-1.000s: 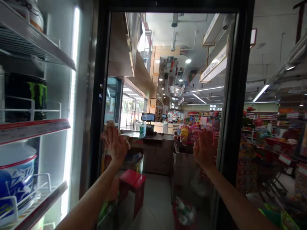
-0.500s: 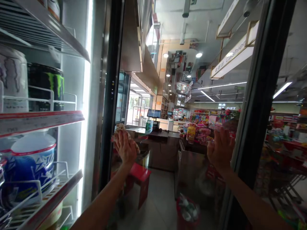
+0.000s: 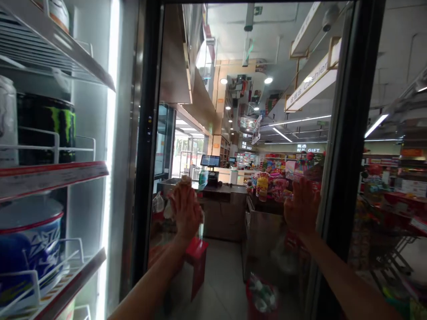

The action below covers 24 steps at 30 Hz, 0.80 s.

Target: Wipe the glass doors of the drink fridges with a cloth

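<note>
My left hand [image 3: 187, 214] presses a crumpled pale cloth [image 3: 185, 179] against the glass of a black-framed cooler door [image 3: 350, 146]. Its fingers lie over the cloth, which sticks out above the fingertips and at both sides. Further right, near the door's right frame, my right hand [image 3: 302, 208] rests with its fingers spread, apparently flat on the glass, and holds nothing.
Lit cooler shelves [image 3: 50, 178] stand close on my left, with a black can [image 3: 50, 124] and a blue-and-white container [image 3: 30, 244]. Through the glass show a red stool [image 3: 199, 258], a counter with a monitor [image 3: 210, 161] and a bin [image 3: 262, 298].
My left hand has slid the cloth rightwards over the glass, away from the left frame. My right hand stays by the right frame. The camera view has shifted between frames.
</note>
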Available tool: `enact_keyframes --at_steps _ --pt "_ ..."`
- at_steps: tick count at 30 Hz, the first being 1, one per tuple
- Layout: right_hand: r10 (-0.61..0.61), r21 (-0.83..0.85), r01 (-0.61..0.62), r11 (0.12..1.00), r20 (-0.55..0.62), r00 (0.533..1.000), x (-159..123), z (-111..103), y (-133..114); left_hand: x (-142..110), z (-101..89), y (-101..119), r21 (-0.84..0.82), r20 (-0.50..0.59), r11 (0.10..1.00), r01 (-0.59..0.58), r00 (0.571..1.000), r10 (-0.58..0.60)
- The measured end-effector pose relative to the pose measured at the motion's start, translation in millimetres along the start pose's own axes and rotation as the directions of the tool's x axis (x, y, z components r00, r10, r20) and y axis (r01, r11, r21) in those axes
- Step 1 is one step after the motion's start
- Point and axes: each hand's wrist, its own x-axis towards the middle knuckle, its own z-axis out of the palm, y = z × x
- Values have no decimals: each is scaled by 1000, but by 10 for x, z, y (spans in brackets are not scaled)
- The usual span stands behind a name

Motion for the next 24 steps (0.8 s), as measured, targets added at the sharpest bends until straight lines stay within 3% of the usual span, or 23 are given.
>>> enact_keyframes --at_steps 1,2,3,4,5,6,7,8,9,11,12,13,15,17,18,19,22,23,24 --pt "10 -7 -10 1000 7 1000 2 6 -11 -24 15 106 -11 13 997 -79 997 79" --pt "22 -15 -22 1000 10 1000 2 14 -24 -81 26 235 -34 37 972 -234 971 235" --pt "39 -24 -39 999 12 999 0 25 -39 -158 32 365 -67 56 902 -426 901 430" --pt "59 -35 -58 998 15 998 -4 36 -54 -236 31 471 -99 65 792 -603 790 610" --pt "77 -44 -77 996 8 997 -10 48 -68 -297 24 534 -121 69 682 -721 679 731" --pt "89 -50 -88 995 -1 996 -19 60 -80 -323 10 542 -134 72 612 -779 608 790" --pt "93 -54 -93 994 -11 996 -29 71 -90 -301 -8 494 -137 74 605 -784 601 796" --pt "95 -56 -95 994 -17 995 -40 81 -97 -225 -27 398 -129 70 664 -736 661 747" --pt "95 -57 -96 994 -17 995 -52 89 -100 -95 -42 271 -113 53 761 -639 761 647" --pt "97 -56 -97 994 -14 995 -71 100 -97 287 -42 16 -82 -14 926 -367 930 367" --pt "98 -56 -98 994 -14 995 -77 102 -93 505 -25 -65 -73 -59 973 -219 975 215" --pt "98 -58 -99 993 -19 995 -82 103 -88 713 2 -91 -70 -105 994 -85 991 77" --pt "94 -59 -95 994 -25 995 -84 101 -83 1033 69 44 -84 -148 996 17 989 -29" --pt "92 -55 -93 994 -23 995 -88 94 -86 1179 133 388 -108 -109 990 -87 991 75" --pt "93 -52 -94 994 -19 995 -93 89 -91 1196 158 596 -124 -73 970 -208 977 200" --pt "92 -49 -93 994 -15 996 -101 85 -95 1194 177 797 -145 -41 927 -347 938 344" --pt "78 -63 -79 995 -10 997 -127 68 -93 1243 199 1165 -204 6 724 -659 739 674" --pt "69 -77 -70 995 -13 998 -120 61 -82 1322 198 1175 -212 14 694 -688 708 706" --pt "52 -93 -53 994 -13 999 -95 54 -66 1438 195 1133 -209 18 707 -676 720 694"
